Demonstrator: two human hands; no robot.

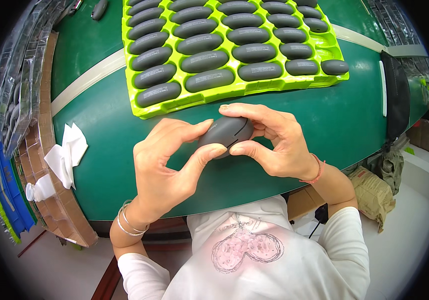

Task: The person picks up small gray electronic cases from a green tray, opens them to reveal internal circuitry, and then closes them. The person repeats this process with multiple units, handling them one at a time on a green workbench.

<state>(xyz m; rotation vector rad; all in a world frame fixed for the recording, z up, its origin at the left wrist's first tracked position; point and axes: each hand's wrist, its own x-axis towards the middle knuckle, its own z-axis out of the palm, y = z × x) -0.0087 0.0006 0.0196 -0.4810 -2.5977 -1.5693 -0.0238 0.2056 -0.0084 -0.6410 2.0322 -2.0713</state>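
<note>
Between both hands, above the near part of the green table, is a dark grey computer mouse (219,131), tilted, with a dark slit along its side toward the right. My left hand (172,155) grips its left end with thumb and fingers. On the right end, my right hand (269,137) pinches it, the thumb at the near edge and the index finger over the far edge. Just beyond, a lime-green tray (194,100) holds rows of similar grey mice, such as one at the near left corner (159,94). Its right column has a vacant pocket (328,52).
White crumpled tissue (69,154) lies at the table's left, near a small white bottle (41,189) by a cardboard divider box (59,215). A black pouch (396,97) is at the right edge. Another dark mouse (99,10) sits far left on the green table (109,165).
</note>
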